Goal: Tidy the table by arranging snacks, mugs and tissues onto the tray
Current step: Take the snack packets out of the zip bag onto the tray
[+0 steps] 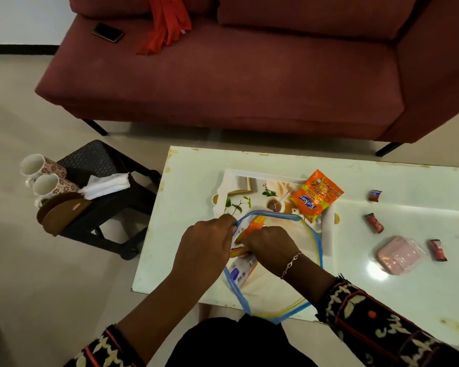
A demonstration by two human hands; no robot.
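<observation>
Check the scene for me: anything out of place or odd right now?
Nothing looks spilled. The two mugs and the tissues sit on the black stool beside the table, not on the tray. Three wrapped sweets lie scattered on the table right of the tray.

fingertips of the left hand (207,242) and right hand (272,246) are hidden at the mouth of the zip bag (317,242), and the hands cover much of the snack packet (245,228) inside. the bag hides the near part of the tray (232,178). the sofa (223,83) runs off the top and right edges. print on the small sweets (374,223) is unreadable.
</observation>
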